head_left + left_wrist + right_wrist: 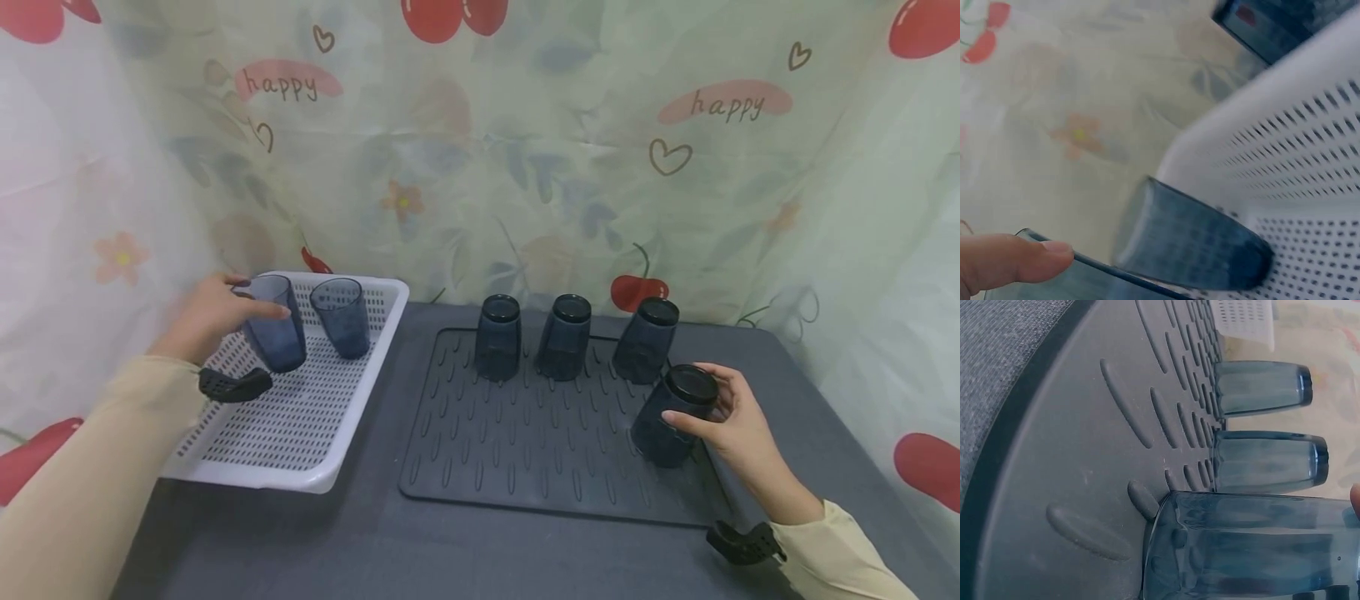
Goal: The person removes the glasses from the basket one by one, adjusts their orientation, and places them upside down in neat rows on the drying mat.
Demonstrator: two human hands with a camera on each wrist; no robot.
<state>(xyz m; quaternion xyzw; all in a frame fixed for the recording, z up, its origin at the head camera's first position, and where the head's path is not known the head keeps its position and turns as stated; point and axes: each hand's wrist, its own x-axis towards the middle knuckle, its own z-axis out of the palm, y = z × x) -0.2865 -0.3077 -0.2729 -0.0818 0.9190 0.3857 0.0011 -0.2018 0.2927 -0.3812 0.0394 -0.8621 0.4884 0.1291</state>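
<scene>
One upturned glass (666, 429) is gripped between the thumb and fingers of the right hand (742, 429) near the right edge of a dark mat (517, 471), while an upright glass (281, 342) is grasped near its rim by the left hand (213, 312) over the floor of a white basket (255, 477). A neighbouring glass (342, 321) is seen standing just beside it in the basket, mouth up. Along the mat's back edge, three more glasses are lined up mouth down: a left one (498, 343), a middle one (564, 340) and a right one (646, 343). Whether the mat is fully met by the rim of the right hand's glass cannot be told for certain, nor whether the left hand's glass is lifted clear of the basket. A knock is judged the likeliest mishap: should the right hand be pushed back or drawn away carelessly, the nearest back-row glass could be clipped and toppled. If the rim were set down on the mat's raised ridges or over its edge, a wobble might be caused. On the left, with the rim only lightly pinched, smooth walls could be let slip, and the neighbouring glass could be struck.
</scene>
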